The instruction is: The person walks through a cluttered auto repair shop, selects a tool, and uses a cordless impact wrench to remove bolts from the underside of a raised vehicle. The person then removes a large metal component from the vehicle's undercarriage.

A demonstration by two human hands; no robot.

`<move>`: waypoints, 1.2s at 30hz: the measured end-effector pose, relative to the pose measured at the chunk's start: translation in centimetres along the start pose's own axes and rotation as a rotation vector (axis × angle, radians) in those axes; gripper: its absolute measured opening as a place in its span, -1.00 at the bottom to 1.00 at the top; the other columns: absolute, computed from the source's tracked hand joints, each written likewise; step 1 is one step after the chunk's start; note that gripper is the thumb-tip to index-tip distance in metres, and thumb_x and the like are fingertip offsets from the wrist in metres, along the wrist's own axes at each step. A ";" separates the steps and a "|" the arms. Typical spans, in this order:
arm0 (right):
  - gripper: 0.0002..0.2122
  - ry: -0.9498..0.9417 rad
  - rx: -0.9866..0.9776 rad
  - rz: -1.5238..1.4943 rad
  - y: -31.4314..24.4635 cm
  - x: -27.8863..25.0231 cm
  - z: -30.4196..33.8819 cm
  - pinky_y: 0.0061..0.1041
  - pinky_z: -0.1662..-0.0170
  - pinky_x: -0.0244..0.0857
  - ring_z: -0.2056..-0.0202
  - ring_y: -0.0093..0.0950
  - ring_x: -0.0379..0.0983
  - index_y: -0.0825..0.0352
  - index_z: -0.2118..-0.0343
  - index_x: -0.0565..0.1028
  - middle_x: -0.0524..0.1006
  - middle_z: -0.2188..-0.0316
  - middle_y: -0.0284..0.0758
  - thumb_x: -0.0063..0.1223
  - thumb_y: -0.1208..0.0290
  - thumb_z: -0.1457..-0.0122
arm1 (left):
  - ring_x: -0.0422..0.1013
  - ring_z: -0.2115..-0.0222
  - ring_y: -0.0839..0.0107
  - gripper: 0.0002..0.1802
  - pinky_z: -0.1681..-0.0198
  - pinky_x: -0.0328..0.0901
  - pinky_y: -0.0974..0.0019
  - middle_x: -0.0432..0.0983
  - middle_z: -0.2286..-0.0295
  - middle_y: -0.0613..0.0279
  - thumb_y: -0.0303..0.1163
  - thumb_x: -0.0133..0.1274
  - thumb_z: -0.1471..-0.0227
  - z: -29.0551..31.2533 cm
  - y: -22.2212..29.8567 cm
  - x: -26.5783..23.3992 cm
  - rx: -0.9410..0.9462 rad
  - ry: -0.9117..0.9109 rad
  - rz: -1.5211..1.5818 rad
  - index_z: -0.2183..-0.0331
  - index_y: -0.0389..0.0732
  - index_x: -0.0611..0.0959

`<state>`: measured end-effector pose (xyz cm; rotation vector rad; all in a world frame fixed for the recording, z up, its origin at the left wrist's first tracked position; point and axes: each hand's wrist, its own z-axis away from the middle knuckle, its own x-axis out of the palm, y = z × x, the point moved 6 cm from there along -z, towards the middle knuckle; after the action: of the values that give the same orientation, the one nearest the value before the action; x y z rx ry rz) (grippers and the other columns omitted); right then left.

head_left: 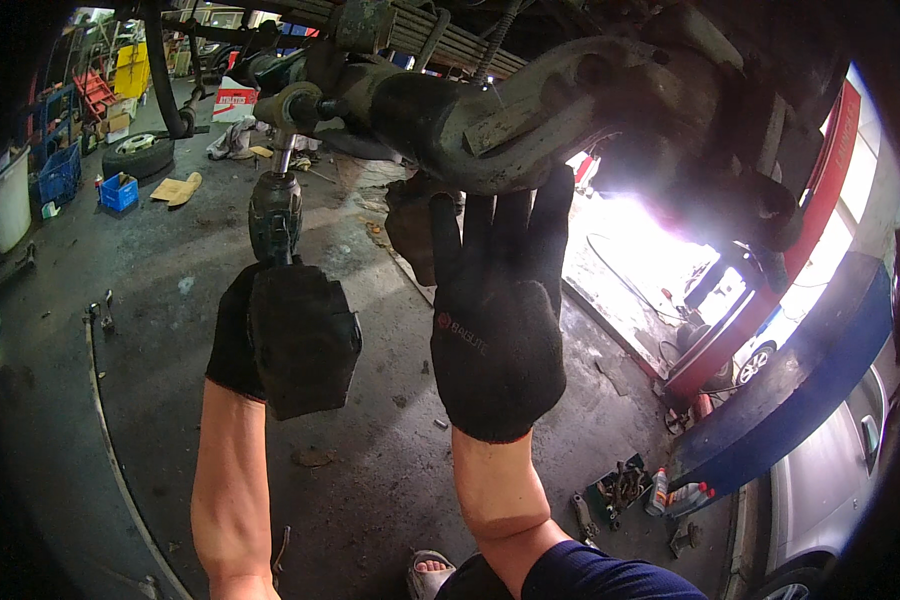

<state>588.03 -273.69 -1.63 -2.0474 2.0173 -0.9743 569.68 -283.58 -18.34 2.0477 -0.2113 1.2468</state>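
My left hand (233, 345), in a black glove, is wrapped round a cordless impact wrench (276, 218) held upright. Its dark, blocky base faces me and hides most of the fingers. From the wrench a shiny socket (283, 152) reaches up to a round metal joint (295, 106) under the vehicle; whether it sits on a fastener is hidden. My right hand (500, 330), also gloved in black, is open with its fingers stretched upward. The fingertips are against the underside of a thick, curved metal suspension arm (530, 125), near a rusty part (410, 225).
Around are a red lift post (725, 345), a blue lift part (780, 390) and a silver car (835, 480). A tool tray (620, 490) and bottles (658, 492) stand low right. At far left are a tire (138, 157), blue crates (119, 192) and a floor hose (110, 440).
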 end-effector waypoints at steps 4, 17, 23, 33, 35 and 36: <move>-0.25 -0.037 0.008 0.053 0.0 -0.2 0.0 -0.35 -0.39 0.03 -0.38 -0.36 0.03 0.19 -0.43 -0.13 0.06 -0.39 -0.25 -0.30 0.86 -0.20 | 0.56 0.40 0.32 -0.71 0.29 0.50 0.26 0.64 0.38 0.18 -0.21 -0.01 -0.23 -0.1 -0.2 -0.1 0.008 0.026 -0.001 0.17 -0.20 0.61; -0.32 -0.044 -0.019 -0.153 -0.3 0.3 0.2 -0.27 -0.42 -0.08 -0.39 -0.34 0.00 0.15 -0.44 -0.15 0.04 -0.40 -0.28 -0.27 0.69 -0.31 | 0.56 0.38 0.36 -0.71 0.29 0.50 0.29 0.63 0.37 0.19 -0.19 -0.04 -0.26 -0.3 -0.4 -0.6 0.030 -0.015 -0.088 0.17 -0.19 0.61; -0.34 -0.130 -0.072 0.101 -0.4 0.9 0.2 -0.25 -0.43 -0.09 -0.39 -0.34 0.00 0.15 -0.43 -0.14 0.06 -0.39 -0.27 -0.28 0.66 -0.31 | 0.54 0.34 0.32 -0.69 0.26 0.49 0.25 0.61 0.33 0.19 -0.18 -0.08 -0.26 -0.7 -0.8 -0.4 -0.035 -0.166 -0.021 0.17 -0.19 0.60; -0.38 -0.093 -0.054 -0.010 -0.2 0.8 0.1 -0.24 -0.43 -0.11 -0.39 -0.31 0.00 0.15 -0.43 -0.14 0.07 -0.38 -0.24 -0.26 0.55 -0.36 | 0.54 0.41 0.32 -0.73 0.27 0.48 0.25 0.61 0.39 0.22 -0.22 -0.06 -0.24 -0.8 -0.9 -1.5 -0.070 0.037 0.096 0.20 -0.18 0.62; -0.38 -0.111 -0.074 -0.045 -0.3 0.9 0.3 -0.23 -0.43 -0.11 -0.40 -0.30 0.00 0.15 -0.43 -0.14 0.07 -0.38 -0.23 -0.27 0.54 -0.36 | 0.54 0.41 0.33 -0.73 0.28 0.48 0.25 0.61 0.38 0.21 -0.23 -0.06 -0.25 -0.6 -0.9 -1.3 -0.084 0.040 0.072 0.19 -0.18 0.62; -0.39 -0.099 -0.070 -0.022 -0.3 0.9 0.3 -0.22 -0.43 -0.12 -0.39 -0.29 -0.01 0.17 -0.43 -0.14 0.07 -0.38 -0.22 -0.28 0.53 -0.36 | 0.54 0.41 0.33 -0.73 0.28 0.48 0.25 0.62 0.38 0.21 -0.23 -0.06 -0.25 -0.6 -0.8 -1.2 -0.067 0.027 0.030 0.19 -0.19 0.62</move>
<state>588.40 -274.56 -1.41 -2.1126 2.0096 -0.8001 569.01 -282.83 -19.56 1.9761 -0.2685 1.2686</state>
